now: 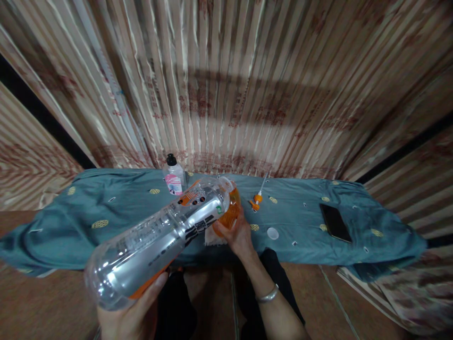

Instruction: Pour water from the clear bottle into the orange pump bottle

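Note:
My left hand (138,307) grips the lower end of a large clear plastic bottle (152,245) with a silver and orange label. That bottle is tilted, its neck pointing right and resting at the mouth of an orange bottle (228,215). Fingers of my right hand (239,233) are wrapped round the orange bottle, which stands on a white cloth (213,237). Just right of it, an orange pump head (256,201) with a thin tube lies on the green cloth. A round white disc (272,233) lies nearer the front edge.
A clear bottle with a black cap and pink label (174,178) stands at the back left of the cloth-covered table (300,236). To the right lies a black phone (335,223). Pleated curtains (226,94) hang behind, and dark poles slant at both sides.

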Tool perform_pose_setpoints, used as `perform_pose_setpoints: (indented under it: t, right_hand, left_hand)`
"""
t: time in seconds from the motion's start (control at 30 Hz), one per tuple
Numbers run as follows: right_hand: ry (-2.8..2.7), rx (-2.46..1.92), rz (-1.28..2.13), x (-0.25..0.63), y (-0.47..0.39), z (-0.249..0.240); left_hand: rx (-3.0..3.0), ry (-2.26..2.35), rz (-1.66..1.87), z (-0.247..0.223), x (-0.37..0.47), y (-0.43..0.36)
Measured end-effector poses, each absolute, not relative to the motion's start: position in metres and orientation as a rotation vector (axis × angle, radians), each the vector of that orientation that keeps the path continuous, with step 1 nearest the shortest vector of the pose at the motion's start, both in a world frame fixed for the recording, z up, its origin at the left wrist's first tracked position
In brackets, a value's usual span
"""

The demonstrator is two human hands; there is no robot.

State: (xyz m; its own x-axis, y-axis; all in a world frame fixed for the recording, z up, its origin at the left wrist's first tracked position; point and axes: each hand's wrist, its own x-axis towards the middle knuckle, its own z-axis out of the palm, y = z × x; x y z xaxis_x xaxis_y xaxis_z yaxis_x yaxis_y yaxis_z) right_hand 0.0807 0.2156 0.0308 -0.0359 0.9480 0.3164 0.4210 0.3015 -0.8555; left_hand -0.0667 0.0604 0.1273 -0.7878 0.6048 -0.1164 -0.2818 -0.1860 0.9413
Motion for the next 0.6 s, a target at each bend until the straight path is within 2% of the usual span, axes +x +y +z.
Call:
perform_pose_setpoints:
  t: [0.6]
  right_hand:
    - [-1.624,-1.282,0.702,0.081,0.215,0.031]
  left_hand:
    - [0.417,1.502,2.013,0.136,-0.058,0.059]
